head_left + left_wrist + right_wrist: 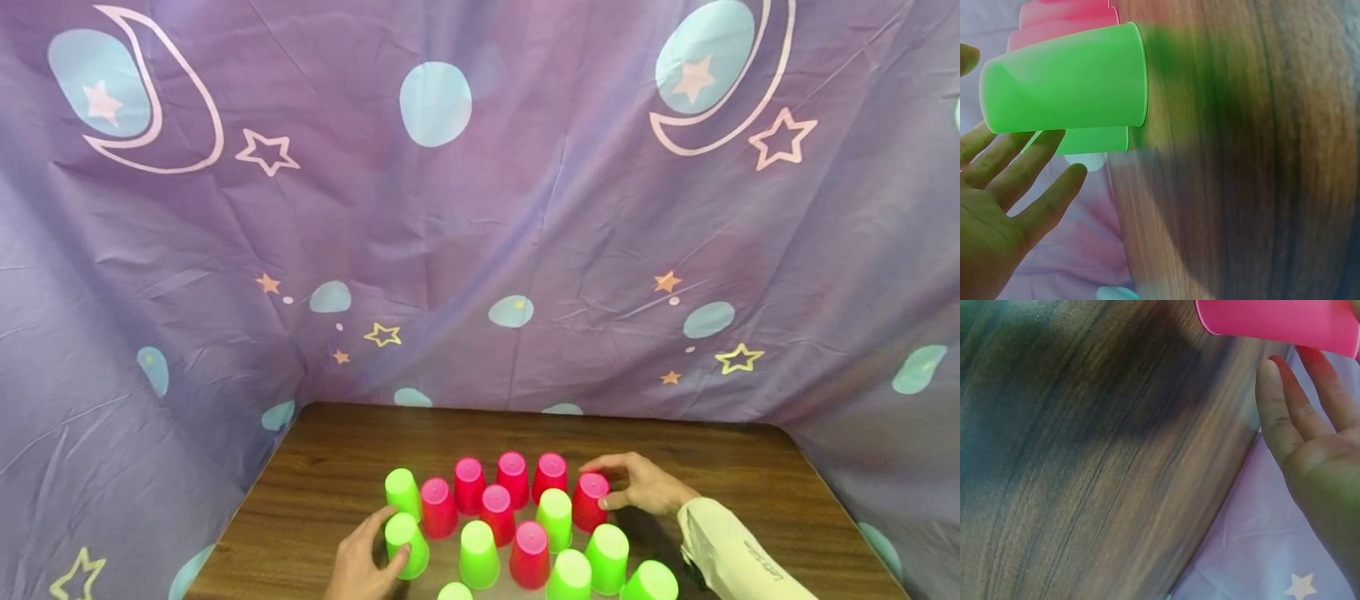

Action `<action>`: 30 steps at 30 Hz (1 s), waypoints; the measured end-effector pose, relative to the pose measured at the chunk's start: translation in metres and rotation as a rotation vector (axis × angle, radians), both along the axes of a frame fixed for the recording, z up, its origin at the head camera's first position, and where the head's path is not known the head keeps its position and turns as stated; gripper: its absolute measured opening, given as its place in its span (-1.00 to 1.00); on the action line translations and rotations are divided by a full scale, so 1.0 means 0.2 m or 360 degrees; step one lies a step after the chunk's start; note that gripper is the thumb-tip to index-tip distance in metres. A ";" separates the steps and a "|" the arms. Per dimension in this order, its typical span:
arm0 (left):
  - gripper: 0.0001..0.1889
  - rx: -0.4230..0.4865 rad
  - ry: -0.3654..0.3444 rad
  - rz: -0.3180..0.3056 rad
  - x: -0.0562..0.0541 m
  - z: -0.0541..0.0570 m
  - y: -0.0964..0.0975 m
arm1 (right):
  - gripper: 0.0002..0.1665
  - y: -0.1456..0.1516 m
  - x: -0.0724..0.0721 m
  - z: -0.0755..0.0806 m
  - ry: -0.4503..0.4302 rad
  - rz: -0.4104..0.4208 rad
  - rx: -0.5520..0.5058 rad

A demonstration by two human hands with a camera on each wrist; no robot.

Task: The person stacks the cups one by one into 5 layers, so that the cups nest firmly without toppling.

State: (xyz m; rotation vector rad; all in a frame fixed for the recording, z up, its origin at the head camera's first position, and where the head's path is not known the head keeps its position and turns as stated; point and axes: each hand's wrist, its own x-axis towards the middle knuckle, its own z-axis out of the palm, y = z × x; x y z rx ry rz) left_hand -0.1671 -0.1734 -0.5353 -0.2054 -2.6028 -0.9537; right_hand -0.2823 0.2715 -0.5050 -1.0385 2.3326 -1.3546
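Observation:
My left hand point(362, 560) reaches around an upside-down green cup point(407, 546) at the left of a group of cups. In the left wrist view, its long fingers are nearly straight beside the green cup point(1066, 81), and the thumb tip appears just off the base. On the right, my right hand point(647, 485) holds a pink-red cup point(588, 506) between thumb and fingers, with some fingertips hidden behind it. The right wrist view shows part of this pink cup point(1279, 319) with the lower fingers extended away from it.
Several upside-down cups stand between the hands, including a pink cup point(512, 482), a green cup point(479, 554) and another green cup point(555, 521). They stand on a dark wooden table point(337, 442). A purple patterned cloth point(480, 233) hangs behind and at both sides.

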 end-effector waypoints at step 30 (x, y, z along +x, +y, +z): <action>-0.45 -0.0110 0.0220 0.0002 0.00 -0.03 -0.01 | -0.42 -0.04 -0.26 0.04 0.0016 -0.0247 0.0083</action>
